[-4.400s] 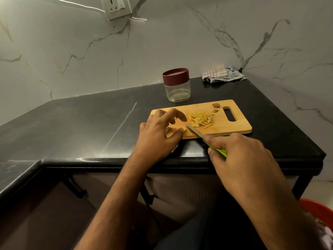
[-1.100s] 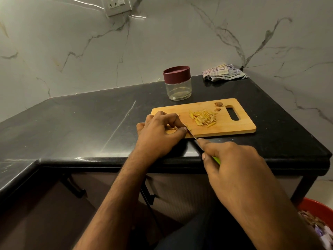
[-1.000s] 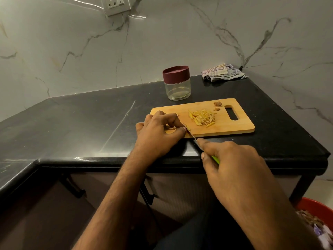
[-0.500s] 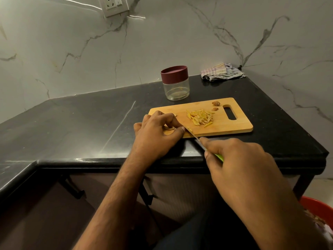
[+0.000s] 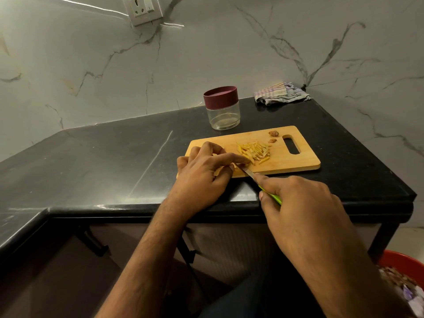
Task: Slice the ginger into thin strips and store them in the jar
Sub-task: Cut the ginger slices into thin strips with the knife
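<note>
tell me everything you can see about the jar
The jar is a short, round container of clear glass or plastic, closed by a wide maroon lid. It stands upright on the black counter, just behind the cutting board and apart from it. It looks nearly empty, with only a faint pale layer at the bottom. Neither hand touches it.

A single head-worn camera looks forward and steeply down over the person's forearms onto a black countertop [image 5: 96,161]. It faces a marble wall [image 5: 91,65] that meets a second wall at a corner on the right (the wide-angle lens bows the counter edges). The cutting board [image 5: 296,160] sits near mid-frame, close enough to show single strips. The frame's bottom reaches below the counter, catching a red bin [image 5: 397,265] at lower right.
</note>
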